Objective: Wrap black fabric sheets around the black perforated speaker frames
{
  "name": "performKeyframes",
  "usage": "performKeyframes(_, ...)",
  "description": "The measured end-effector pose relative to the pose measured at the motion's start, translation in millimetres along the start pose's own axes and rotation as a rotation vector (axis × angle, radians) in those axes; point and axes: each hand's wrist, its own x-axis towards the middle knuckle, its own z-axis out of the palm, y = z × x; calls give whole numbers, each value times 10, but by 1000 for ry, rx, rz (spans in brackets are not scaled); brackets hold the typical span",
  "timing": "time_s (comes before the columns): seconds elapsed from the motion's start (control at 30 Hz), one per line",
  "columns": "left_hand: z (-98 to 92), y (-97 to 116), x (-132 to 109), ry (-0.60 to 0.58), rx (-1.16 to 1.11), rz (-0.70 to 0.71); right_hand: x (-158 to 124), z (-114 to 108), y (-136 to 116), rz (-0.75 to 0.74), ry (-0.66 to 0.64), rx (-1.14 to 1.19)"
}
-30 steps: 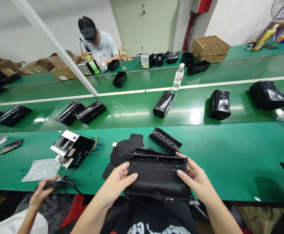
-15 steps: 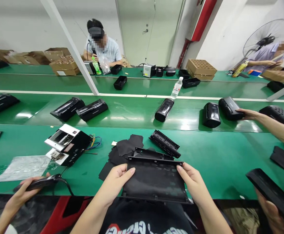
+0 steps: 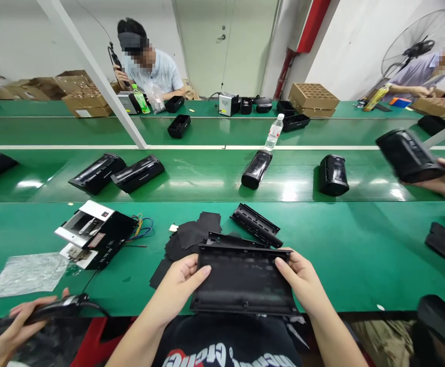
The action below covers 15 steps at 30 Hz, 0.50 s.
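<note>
Between my two hands is a black plastic housing panel (image 3: 243, 283), its hollow side tilted up toward me at the table's front edge. My left hand (image 3: 182, 285) grips its left end, thumb on the inner face. At the right end my right hand (image 3: 301, 278) pinches the upper corner, fingers behind it. Just beyond lies a similar black panel (image 3: 222, 238), partly hidden by the held one. A slotted black shell (image 3: 256, 224) rests behind that. To the left is a loose pile of black sheets (image 3: 192, 234).
A white-and-black machine (image 3: 96, 234) with wires and a plastic bag (image 3: 24, 275) are at left. Black casings (image 3: 256, 169) and a water bottle (image 3: 274, 132) stand on the green belt. Co-workers' hands hold a dark tool (image 3: 58, 308) at left and a casing (image 3: 409, 155) at right.
My hands keep their grip, and the panel is tilted slightly differently. At right a co-worker's hand has lifted a casing off the belt and moved it right.
</note>
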Motion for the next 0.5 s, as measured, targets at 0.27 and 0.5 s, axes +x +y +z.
performKeyframes(0.27,33,-121,88,56,31,-12,-16,-162,115,82,-136,142)
performKeyframes(0.5,-236,-664,416,260,322,-97,47,-935,826,176,563,404)
